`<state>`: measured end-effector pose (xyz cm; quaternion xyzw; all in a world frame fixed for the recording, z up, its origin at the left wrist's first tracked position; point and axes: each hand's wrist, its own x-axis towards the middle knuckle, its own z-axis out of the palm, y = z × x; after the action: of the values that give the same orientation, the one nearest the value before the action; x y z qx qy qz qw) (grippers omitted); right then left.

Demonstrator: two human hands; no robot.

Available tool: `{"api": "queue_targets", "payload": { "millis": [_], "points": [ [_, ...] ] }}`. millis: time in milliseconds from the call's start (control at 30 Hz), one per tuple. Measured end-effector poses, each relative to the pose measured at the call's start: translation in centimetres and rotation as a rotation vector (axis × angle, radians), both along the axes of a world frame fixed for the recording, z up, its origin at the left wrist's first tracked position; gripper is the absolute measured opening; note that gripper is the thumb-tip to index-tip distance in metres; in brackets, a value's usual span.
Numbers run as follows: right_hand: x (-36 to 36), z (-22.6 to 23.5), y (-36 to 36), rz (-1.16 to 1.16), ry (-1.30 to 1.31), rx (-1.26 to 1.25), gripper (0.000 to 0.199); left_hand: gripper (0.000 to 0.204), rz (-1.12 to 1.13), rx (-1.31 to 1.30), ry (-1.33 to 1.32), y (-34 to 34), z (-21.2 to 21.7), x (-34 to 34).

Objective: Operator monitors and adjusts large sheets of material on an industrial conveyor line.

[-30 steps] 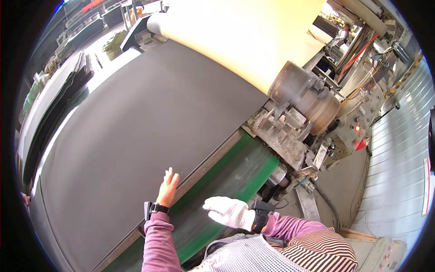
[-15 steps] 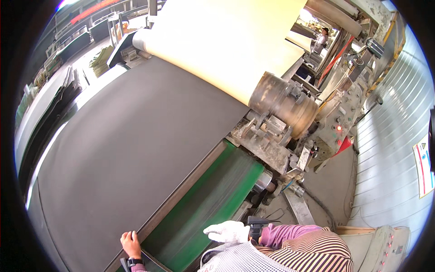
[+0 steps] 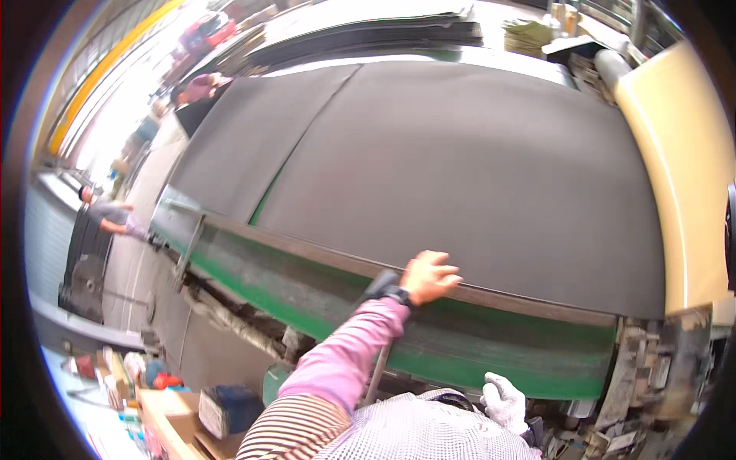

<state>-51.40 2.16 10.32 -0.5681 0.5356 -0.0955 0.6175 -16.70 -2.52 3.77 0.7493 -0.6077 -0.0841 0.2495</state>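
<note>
A wide dark grey sheet [image 3: 460, 169] lies flat on a long machine bed with a green side frame [image 3: 307, 284]. My left hand [image 3: 431, 276], bare with a black wrist device and a pink sleeve, rests on the sheet's near edge, fingers spread flat on top. My right hand [image 3: 504, 399], in a white glove, hangs low by the green frame near my chest, holding nothing. A second dark sheet [image 3: 245, 146] lies further left, overlapped by the first.
A cream-coloured sheet or roll [image 3: 682, 153] adjoins the dark sheet at the right. Grey machine parts [image 3: 659, 368] sit at the lower right. Another person [image 3: 107, 215] bends at the left. Boxes and clutter [image 3: 169, 399] lie on the floor at the lower left.
My view has swung left along the machine. My left hand moved from the lower edge of the picture up onto the dark sheet's edge. The gloved right hand stayed low.
</note>
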Motion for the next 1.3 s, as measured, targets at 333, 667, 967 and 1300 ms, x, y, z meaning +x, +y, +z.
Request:
{"api": "queue_targets", "payload": {
  "millis": [333, 667, 967, 1300],
  "points": [
    [-4.2, -0.8, -5.0, 0.337, 0.148, -0.384, 0.04, 0.03, -0.058, 0.077, -0.044, -4.6, -2.5, -0.8],
    [-5.5, -1.2, -4.9, 0.286, 0.156, -0.253, 0.042, 0.027, -0.074, 0.273, -0.709, -3.6, -4.4, 1.8],
    [-2.8, -0.3, -5.9, 0.072, 0.026, -0.155, 0.029, 0.023, -0.006, -0.182, -0.144, -3.0, -2.8, -2.7],
    [8.0, -0.1, -14.8, 0.271, 0.101, -1.026, 0.029, 0.032, 0.543, -0.027, -0.33, 3.4, -3.9, 17.0]
  ]
}}
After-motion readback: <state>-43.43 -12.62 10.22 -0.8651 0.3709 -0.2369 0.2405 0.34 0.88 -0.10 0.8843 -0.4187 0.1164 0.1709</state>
